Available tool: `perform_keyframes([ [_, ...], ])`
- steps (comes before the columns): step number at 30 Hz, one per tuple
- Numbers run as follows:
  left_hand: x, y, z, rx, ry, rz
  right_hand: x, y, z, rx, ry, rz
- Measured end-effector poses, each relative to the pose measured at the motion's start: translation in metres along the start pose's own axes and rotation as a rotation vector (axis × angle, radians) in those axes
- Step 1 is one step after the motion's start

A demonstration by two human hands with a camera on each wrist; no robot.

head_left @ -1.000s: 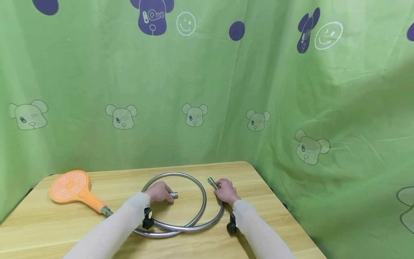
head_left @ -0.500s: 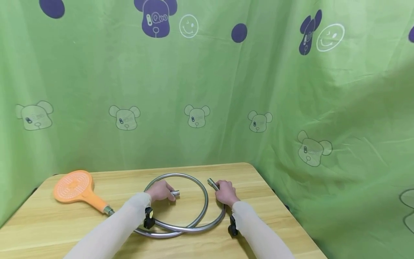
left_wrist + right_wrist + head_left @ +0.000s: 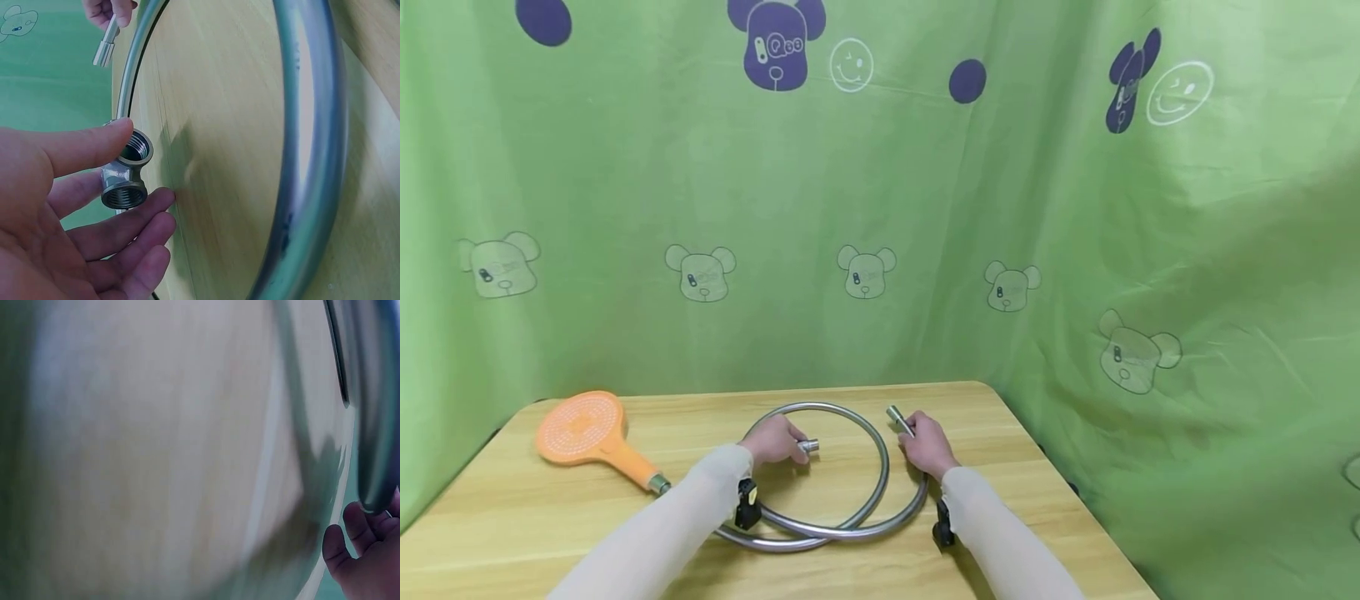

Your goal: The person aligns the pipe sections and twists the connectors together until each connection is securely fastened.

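Head view: my left hand (image 3: 775, 440) pinches a silver threaded metal tee fitting (image 3: 117, 174) over the pale wooden counter (image 3: 1037, 521); my right hand (image 3: 928, 446) grips the flexible silver metal hose (image 3: 312, 144) just behind its tip. Best keep threads squarely aligned.

Your threaded fitting (image 3: 116, 173) is silvery grey metal, and your hose (image 3: 885, 467) is a glossy silver. The shower head (image 3: 580, 429) you see is bright orange, its paler face dotted with whitish specks. Your sleeves (image 3: 662, 521) are off-white, your wrist cameras (image 3: 748, 505) black. Your table (image 3: 850, 575) shows yellowish wood grain; the green curtain (image 3: 917, 183) gives you purple bears and dots, white winking smileys and dark-outlined bear heads.
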State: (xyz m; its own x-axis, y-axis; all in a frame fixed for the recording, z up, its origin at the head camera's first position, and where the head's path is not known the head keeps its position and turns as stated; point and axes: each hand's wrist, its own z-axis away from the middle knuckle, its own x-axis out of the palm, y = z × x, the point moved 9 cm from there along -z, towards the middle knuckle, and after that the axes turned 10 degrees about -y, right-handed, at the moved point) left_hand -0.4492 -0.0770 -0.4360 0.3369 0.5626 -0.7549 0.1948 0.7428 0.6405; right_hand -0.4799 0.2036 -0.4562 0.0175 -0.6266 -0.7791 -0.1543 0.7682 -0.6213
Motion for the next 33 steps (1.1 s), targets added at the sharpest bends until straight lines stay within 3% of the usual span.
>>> perform_keyframes([
  [13,-0.001,-0.004,-0.004,-0.018,-0.001,0.012,-0.003,-0.003,-0.003,-0.013,0.015,-0.101],
  [19,0.000,-0.005,-0.003,-0.023,-0.019,0.058,-0.001,-0.001,-0.006,0.033,0.006,-0.132],
  [33,-0.003,-0.008,0.000,-0.024,-0.020,0.067,-0.006,-0.010,-0.008,0.010,-0.031,-0.094],
])
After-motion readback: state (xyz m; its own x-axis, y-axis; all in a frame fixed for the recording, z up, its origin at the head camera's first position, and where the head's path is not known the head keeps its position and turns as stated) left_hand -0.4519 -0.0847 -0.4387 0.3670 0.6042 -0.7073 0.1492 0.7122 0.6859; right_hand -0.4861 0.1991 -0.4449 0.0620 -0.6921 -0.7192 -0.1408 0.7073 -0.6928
